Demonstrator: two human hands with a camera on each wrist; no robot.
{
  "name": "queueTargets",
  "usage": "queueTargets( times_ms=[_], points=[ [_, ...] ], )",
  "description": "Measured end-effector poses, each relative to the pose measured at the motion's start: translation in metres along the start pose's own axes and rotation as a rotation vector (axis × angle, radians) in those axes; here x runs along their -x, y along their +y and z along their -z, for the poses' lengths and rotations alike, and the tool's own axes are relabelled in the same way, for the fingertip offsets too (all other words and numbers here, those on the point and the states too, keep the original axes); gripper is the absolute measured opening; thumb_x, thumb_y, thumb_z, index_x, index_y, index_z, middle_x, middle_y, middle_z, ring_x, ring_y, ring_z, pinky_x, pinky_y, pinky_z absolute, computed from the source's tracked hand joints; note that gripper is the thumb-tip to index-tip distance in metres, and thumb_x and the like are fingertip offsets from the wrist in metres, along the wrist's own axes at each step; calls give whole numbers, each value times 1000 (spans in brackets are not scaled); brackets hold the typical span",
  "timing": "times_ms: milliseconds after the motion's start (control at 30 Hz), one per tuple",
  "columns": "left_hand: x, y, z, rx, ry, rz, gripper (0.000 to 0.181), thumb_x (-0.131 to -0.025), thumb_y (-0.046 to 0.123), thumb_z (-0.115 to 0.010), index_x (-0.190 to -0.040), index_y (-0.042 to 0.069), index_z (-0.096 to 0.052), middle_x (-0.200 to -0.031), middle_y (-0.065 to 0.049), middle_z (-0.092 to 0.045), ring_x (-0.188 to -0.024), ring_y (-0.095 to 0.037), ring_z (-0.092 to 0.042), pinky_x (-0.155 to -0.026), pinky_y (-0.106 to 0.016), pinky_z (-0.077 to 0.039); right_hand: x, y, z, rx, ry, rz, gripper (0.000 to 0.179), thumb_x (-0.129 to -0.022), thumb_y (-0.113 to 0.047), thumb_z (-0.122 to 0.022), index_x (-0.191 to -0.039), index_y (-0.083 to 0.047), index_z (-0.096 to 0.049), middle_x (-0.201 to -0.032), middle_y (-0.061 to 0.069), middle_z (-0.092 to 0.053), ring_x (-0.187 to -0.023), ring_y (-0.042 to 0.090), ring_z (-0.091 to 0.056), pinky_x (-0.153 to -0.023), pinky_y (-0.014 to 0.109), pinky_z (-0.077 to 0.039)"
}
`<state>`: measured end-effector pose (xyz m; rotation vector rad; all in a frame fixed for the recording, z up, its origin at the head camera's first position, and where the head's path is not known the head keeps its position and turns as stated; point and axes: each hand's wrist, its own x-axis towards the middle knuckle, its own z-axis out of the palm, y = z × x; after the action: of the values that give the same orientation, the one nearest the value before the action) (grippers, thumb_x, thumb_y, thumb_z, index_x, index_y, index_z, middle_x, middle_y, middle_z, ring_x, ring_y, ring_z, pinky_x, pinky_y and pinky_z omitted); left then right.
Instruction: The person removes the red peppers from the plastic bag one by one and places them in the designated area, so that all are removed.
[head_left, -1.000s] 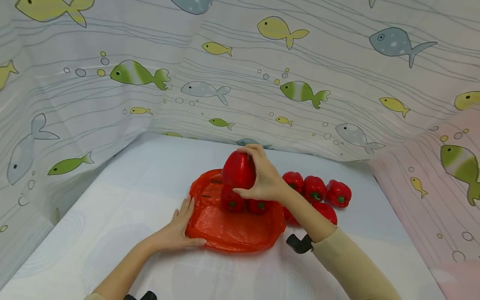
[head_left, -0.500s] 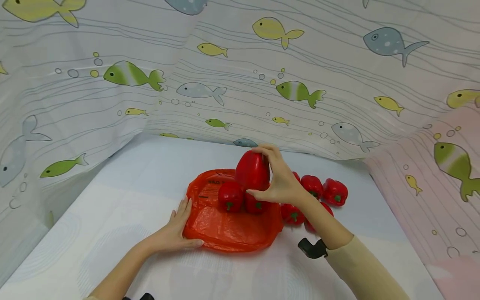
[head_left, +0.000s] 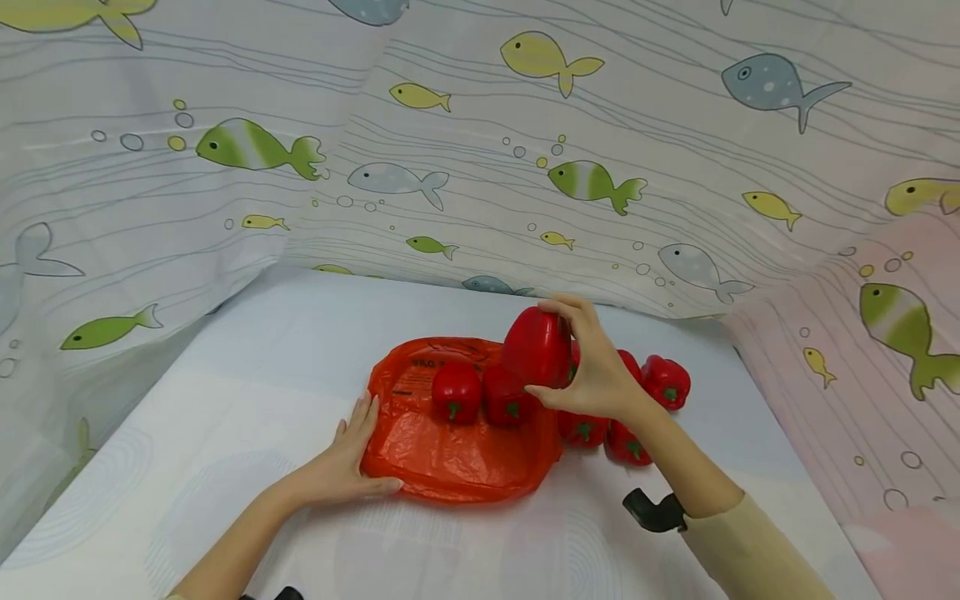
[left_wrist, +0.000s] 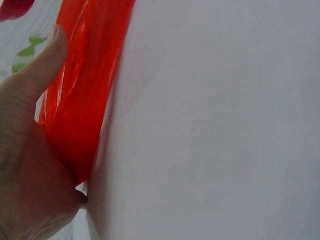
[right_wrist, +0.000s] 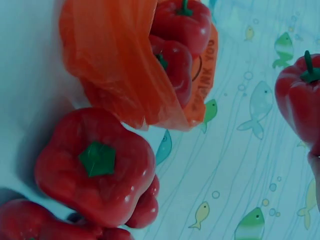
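My right hand (head_left: 600,367) grips a red bell pepper (head_left: 534,346) in the air over the right part of an orange plastic bag (head_left: 442,454). In the right wrist view, that pepper (right_wrist: 299,97) shows its green stem at the right edge. Two more red bell peppers lie inside the bag, one pepper (head_left: 456,393) left of the other pepper (head_left: 506,404). Along the bag's left side rests my left hand (head_left: 341,462), its fingers extended against the edge and its thumb at the near rim. The left wrist view shows the thumb (left_wrist: 42,62) close to the orange plastic.
Several red bell peppers, among them a far pepper (head_left: 666,382) and a near pepper (head_left: 626,444), sit on the white table (head_left: 442,554) right of the bag. Behind the table hangs a curtain (head_left: 480,108) printed with fish.
My right hand has moved to the right with the bell pepper, from above the bag's middle to its right side. The left hand stays at the bag's left edge.
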<state>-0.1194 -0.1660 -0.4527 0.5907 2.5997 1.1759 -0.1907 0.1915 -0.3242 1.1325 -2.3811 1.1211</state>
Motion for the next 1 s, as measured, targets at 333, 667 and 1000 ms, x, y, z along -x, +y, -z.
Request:
queueTargets(
  times_ms=[333,667,1000],
  points=[
    [-2,-2,-1,-5,3,-11,123,-75,42,-80,-149,-10,4,-154,-31,14,-142,-45,12,-109,-64,9,6,-41,23,9,10,-53,90,-60,4,-86,-134,9,-37,-132,22,-39,-121,30,-44,-88,48,-52],
    [-5,-6,-4,-14,3,-3,123,-75,45,-78,-149,-10,4,-155,-30,14,-142,-44,11,-109,-64,8,16,-37,32,65,32,-46,90,-58,5,-87,-133,10,-37,-131,22,-40,-118,27,-45,-88,21,-48],
    [-5,-8,-4,-7,2,-6,123,-75,44,-78,-149,-10,4,-155,-29,15,-142,-43,13,-109,-63,9,29,-31,41,94,59,-41,91,-56,8,-87,-131,13,-37,-130,25,-40,-119,30,-43,-91,17,-45]
  ],
)
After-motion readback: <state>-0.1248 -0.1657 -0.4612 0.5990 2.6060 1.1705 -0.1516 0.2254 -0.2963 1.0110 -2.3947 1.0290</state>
